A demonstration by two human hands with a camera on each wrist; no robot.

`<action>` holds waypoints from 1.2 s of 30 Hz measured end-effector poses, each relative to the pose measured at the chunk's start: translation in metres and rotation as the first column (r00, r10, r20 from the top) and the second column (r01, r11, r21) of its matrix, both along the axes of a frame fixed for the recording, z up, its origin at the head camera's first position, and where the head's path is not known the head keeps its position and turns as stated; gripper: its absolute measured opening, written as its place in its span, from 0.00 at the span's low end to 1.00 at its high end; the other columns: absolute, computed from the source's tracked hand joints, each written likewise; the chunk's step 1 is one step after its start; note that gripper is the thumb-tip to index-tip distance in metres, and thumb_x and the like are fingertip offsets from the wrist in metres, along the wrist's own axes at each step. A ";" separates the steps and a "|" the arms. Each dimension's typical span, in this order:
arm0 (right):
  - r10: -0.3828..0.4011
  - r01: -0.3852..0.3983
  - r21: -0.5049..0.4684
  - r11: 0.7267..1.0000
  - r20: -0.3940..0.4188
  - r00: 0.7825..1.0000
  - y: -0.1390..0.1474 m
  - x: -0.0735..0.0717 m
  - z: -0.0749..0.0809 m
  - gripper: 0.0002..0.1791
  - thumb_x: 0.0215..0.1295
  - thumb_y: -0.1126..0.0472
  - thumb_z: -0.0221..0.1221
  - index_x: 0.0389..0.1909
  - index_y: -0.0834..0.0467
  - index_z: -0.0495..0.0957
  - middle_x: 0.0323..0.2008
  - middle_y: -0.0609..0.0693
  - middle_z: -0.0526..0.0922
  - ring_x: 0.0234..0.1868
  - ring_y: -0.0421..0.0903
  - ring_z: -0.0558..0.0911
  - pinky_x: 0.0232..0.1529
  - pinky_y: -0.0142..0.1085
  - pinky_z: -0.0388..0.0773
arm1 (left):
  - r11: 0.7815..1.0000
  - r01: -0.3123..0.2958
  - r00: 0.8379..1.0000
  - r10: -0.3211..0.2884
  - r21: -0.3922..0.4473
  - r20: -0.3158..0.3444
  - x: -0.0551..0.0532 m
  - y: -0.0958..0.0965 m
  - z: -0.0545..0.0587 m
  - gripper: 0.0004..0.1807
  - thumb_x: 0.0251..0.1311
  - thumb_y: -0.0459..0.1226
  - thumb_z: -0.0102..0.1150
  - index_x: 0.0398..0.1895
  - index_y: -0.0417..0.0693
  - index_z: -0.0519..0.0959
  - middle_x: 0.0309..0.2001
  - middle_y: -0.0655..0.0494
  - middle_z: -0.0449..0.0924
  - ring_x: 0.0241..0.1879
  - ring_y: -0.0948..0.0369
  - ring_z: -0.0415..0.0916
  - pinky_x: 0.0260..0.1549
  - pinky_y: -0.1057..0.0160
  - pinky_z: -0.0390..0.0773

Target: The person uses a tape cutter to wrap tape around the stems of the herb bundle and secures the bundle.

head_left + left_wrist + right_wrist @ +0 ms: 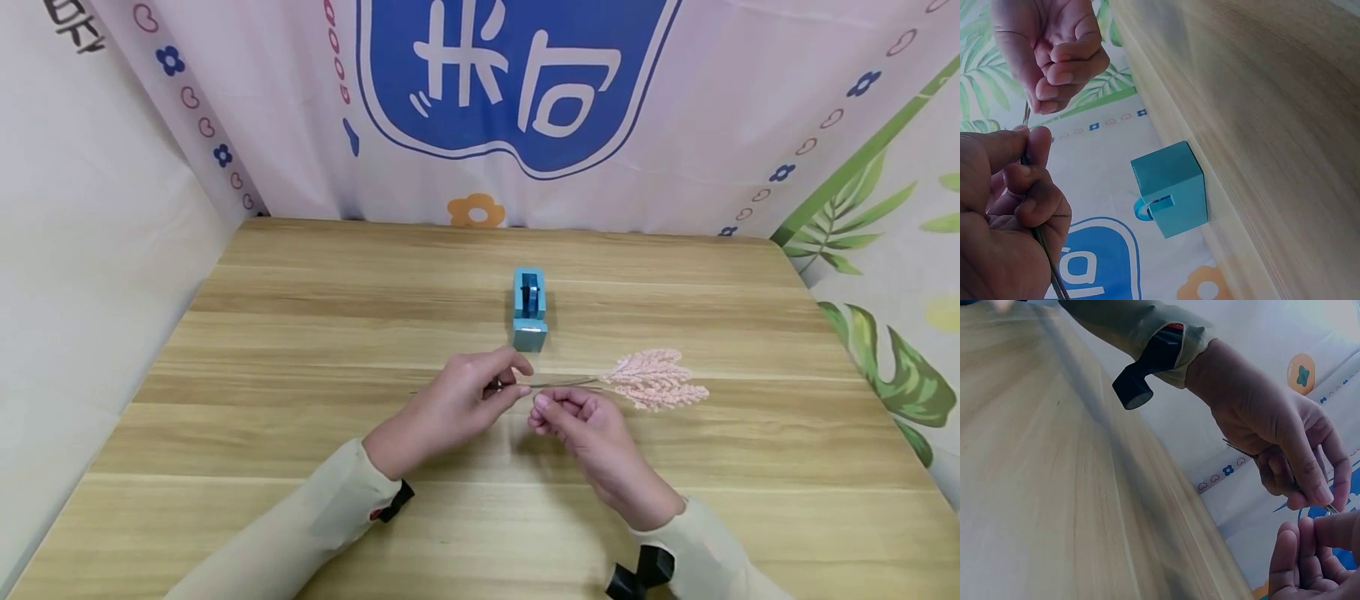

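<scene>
Two pink flower sprays [655,379] lie side by side above the table, their heads to the right. My left hand [467,390] grips their thin brown stems [572,383] between thumb and fingers, as the left wrist view also shows. Just right of it, my right hand [596,442] has its thumb and forefinger pinched together, right at the stems in all views. I cannot tell whether a small thing sits between those fingertips. Behind the hands stands a blue tape dispenser [529,333], with a roll in its slot.
The hands work over a wood-grain table [315,333]. A printed curtain [300,100] hangs along its back edge, with white cloth [97,250] at the left and leaf-patterned cloth [900,333] at the right. Black wrist cameras [643,573] sit on both sleeves.
</scene>
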State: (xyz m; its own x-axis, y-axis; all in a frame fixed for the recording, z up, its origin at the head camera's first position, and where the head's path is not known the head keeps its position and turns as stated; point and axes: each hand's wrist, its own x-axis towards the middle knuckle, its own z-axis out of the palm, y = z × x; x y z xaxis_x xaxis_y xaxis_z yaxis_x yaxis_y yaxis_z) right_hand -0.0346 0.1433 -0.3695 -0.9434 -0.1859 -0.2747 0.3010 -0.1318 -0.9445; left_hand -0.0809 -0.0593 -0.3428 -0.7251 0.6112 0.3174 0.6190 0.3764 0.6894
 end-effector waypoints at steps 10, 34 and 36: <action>-0.038 0.036 -0.038 0.999 -0.050 0.998 -0.002 -0.004 -0.007 0.05 0.75 0.70 0.57 0.47 0.64 0.78 0.34 0.44 0.89 0.37 0.37 0.86 0.47 0.30 0.85 | 1.000 0.021 0.998 -0.021 0.005 -0.060 -0.001 -0.002 -0.001 0.09 0.69 0.28 0.64 0.47 0.44 0.89 0.45 0.51 0.91 0.42 0.63 0.87 0.39 0.72 0.84; 0.280 -0.065 0.502 0.862 -0.365 0.888 0.011 0.019 0.008 0.08 0.75 0.64 0.61 0.38 0.67 0.82 0.28 0.53 0.86 0.28 0.35 0.82 0.30 0.30 0.82 | 1.000 0.026 0.999 -0.026 0.004 -0.030 -0.002 -0.003 -0.003 0.08 0.70 0.29 0.64 0.45 0.45 0.89 0.43 0.52 0.92 0.40 0.65 0.86 0.38 0.73 0.83; 0.320 0.048 0.584 0.810 -0.508 0.800 0.010 0.021 0.012 0.04 0.72 0.65 0.64 0.37 0.61 0.83 0.27 0.46 0.85 0.29 0.33 0.80 0.30 0.28 0.79 | 1.000 0.025 0.999 -0.025 0.010 -0.035 -0.003 -0.002 -0.003 0.07 0.69 0.29 0.64 0.44 0.45 0.90 0.42 0.52 0.92 0.39 0.65 0.86 0.38 0.73 0.82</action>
State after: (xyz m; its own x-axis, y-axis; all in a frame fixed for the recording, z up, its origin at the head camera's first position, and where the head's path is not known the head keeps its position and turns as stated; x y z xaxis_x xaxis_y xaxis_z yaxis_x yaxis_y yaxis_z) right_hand -0.0135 0.1534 -0.3574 -0.9278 -0.3170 0.1968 -0.3306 0.4538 -0.8275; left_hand -0.0838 -0.0616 -0.3458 -0.6981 0.6257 0.3481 0.6516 0.3536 0.6711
